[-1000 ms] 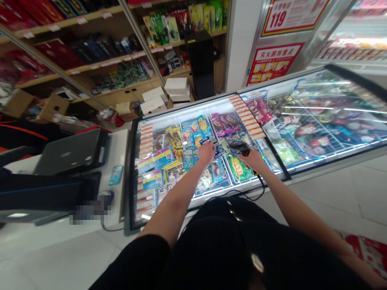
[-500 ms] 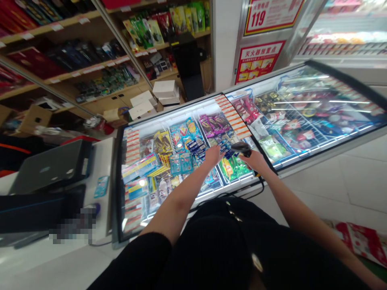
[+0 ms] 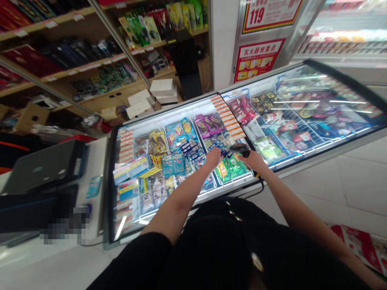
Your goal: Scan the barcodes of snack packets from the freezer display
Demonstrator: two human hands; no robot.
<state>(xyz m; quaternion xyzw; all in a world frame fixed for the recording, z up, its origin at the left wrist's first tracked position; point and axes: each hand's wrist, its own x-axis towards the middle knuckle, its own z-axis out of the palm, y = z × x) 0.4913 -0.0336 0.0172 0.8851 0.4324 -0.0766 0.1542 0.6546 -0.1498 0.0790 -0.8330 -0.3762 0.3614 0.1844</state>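
My right hand (image 3: 254, 161) is wrapped round the handle of a black handheld barcode scanner (image 3: 240, 149), its head pointing left. My left hand (image 3: 214, 157) is closed on a blue packet (image 3: 223, 151) just left of the scanner; its fingertips are partly hidden. Both hands are above the glass top of a chest freezer (image 3: 193, 108). Left of my left hand, several dark blue packets (image 3: 191, 148) lie in a pile. Beside them are light blue packets (image 3: 173, 165) and a fan of yellow packets (image 3: 153, 166). Green packets (image 3: 232, 167) show below the scanner.
A laptop (image 3: 42, 165) and a light blue packet (image 3: 94, 187) sit on the counter at left. White boxes (image 3: 163, 88) are stacked behind the freezer, before stocked shelves (image 3: 99, 64). A cable (image 3: 262, 187) hangs below my right hand. Red-and-white packaging (image 3: 359, 245) lies at lower right.
The freezer and shelves have shifted slightly left in view. My left hand has moved slightly, close by the scanner. My right hand keeps its grip on the scanner.
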